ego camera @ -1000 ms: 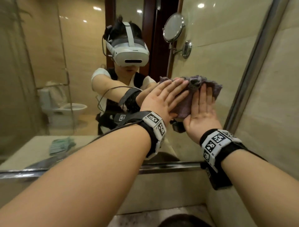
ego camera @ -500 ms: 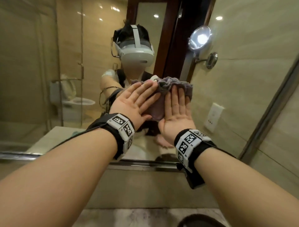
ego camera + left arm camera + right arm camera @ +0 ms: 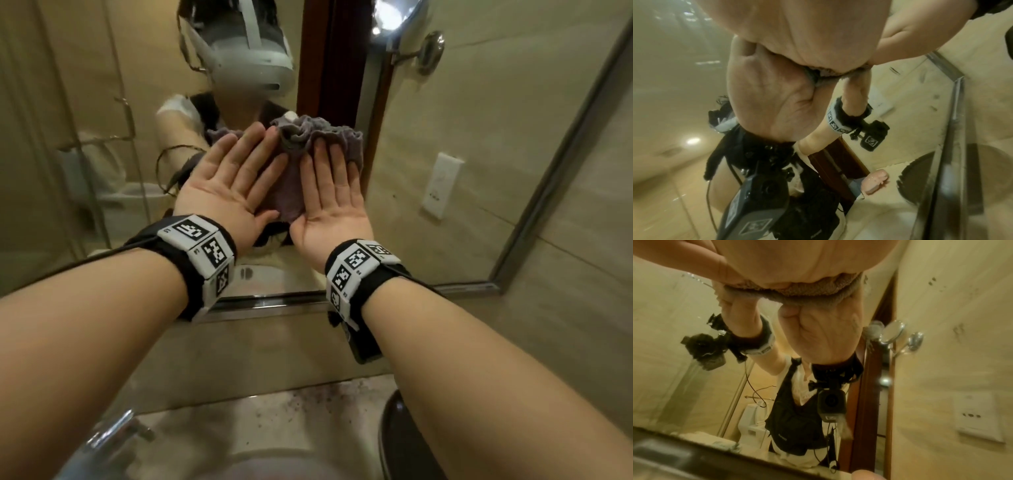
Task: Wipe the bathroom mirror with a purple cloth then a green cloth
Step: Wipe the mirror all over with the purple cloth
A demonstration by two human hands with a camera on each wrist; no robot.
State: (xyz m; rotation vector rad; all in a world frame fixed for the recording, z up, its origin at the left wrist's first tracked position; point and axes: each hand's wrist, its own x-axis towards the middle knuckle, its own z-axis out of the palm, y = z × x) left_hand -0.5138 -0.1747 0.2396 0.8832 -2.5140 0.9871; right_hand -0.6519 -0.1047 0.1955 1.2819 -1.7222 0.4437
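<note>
While I wipe: both palms lie flat on the purple cloth (image 3: 291, 185), pressing it to the mirror (image 3: 462, 113).
Left hand (image 3: 229, 181): fingers straight and spread, covering the cloth's left part; holding nothing.
Right hand (image 3: 330, 195): fingers straight, side by side, on the cloth's right part; no pinch.
Cloth: bunched into a ridge above my fingertips, low on the glass, above the mirror's bottom frame (image 3: 274, 303).
Doing it well: I judge even palm pressure and overlapping passes best; flatten the ridge so more fabric meets the glass.
Marks: smudges show near the mirror's right edge in the wrist views.
Green cloth: I cannot pick it out.
Below: counter (image 3: 274, 425), tap (image 3: 113, 435).
</note>
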